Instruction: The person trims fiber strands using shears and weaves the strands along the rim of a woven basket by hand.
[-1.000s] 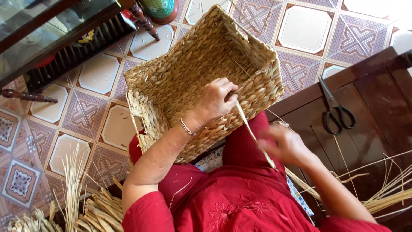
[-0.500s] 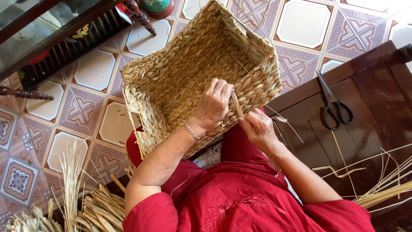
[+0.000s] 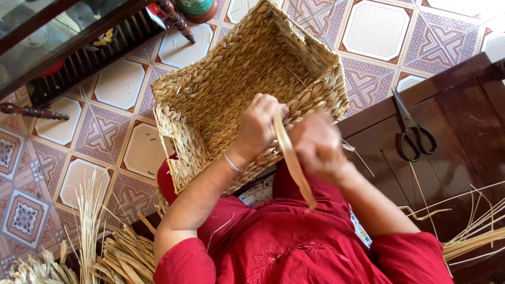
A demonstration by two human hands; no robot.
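Fingers (image 3: pixel 265 108) of our left hand (image 3: pixel 258 126) are curled together over the near rim of the one woven basket (image 3: pixel 231 79), pinching the top of a single flat straw strip (image 3: pixel 292 158) against the weave. Our right hand (image 3: pixel 315 144) sits just beside it, blurred, so we cannot tell whether its fingers grip the strip or only brush it.

We count one basket, rectangular and tilted on its side across our lap, its open mouth facing up toward the camera and its far end over the tiled floor (image 3: pixel 379 26). One strip hangs from the rim down over our red clothing. One pair of black-handled scissors (image 3: pixel 413 131) lies on the dark wooden table (image 3: pixel 463 105) to our right, well apart from both hands. Loose straw stalks (image 3: pixel 473 236) lie across the table's near end, and a heap of dried reeds (image 3: pixel 121 252) lies on the floor at lower left.

Our left forearm rises from lower left with a thin bracelet (image 3: pixel 231 162) at the wrist; our right forearm comes in from lower right.
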